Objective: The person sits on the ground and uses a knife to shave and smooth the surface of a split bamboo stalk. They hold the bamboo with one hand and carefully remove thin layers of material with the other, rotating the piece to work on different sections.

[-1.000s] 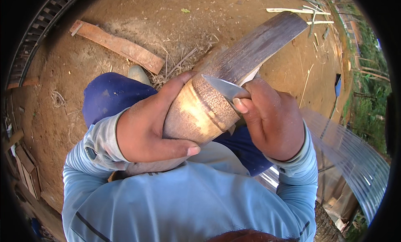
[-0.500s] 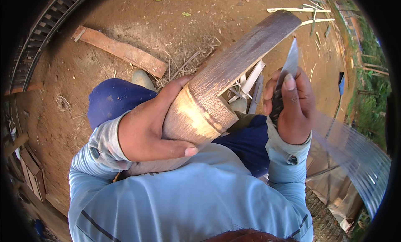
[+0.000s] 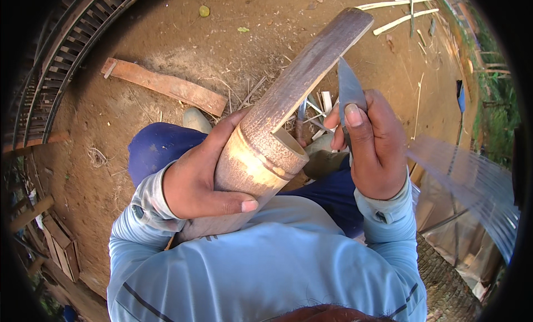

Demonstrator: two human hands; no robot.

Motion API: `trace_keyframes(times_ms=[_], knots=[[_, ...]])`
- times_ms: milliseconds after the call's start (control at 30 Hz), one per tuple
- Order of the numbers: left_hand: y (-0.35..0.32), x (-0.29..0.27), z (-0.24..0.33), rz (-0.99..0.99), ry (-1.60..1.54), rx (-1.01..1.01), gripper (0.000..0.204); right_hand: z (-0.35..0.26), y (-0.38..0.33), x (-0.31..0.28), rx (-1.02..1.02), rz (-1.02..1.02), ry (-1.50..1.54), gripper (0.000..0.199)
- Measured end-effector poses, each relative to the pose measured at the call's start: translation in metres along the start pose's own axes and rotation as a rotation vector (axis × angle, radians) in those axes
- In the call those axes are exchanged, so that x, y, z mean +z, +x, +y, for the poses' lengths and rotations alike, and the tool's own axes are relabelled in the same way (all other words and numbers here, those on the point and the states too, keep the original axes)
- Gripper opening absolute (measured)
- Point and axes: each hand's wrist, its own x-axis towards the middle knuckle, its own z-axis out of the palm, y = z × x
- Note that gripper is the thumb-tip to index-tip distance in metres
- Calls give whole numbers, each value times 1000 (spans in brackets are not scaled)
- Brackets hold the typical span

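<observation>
The bamboo [image 3: 261, 119] is held slantwise above the shirt [image 3: 272, 266], with its strip [image 3: 315, 66] pointed to one o'clock and its tube [image 3: 251, 169] to seven o'clock, where it seems to be rested against the cloth, probably to be supported from behind. By the left hand [image 3: 197, 188] the tube is taken from the nine o'clock side; this grip is spread wide around it, the thumb laid over the top, so that the notched part is left uncovered.

At three o'clock of the bamboo, the knife [image 3: 350, 88] is held in the right hand [image 3: 377, 150]. That grip is narrow, the thumb placed flat near the blade's base, perhaps for better control. The blade is pointed to twelve o'clock; whether the strip is touched by its tip cannot be told. Shavings [image 3: 326, 101] are seen between strip and right hand, and a board [image 3: 164, 87] at ten o'clock of the view.
</observation>
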Motion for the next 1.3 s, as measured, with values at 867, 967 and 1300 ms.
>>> trace_keyframes(times_ms=[867, 967, 1300], knots=[[-7, 4, -2, -51, -199, -88, 117, -23, 18, -7, -269, 62, -426, 17], [-6, 6, 4, -38, -165, -101, 121, -19, 14, 0, -301, 96, -419, 18], [-6, 2, 4, -52, -155, -60, 111, -24, 12, 3, -259, 40, -459, 17]])
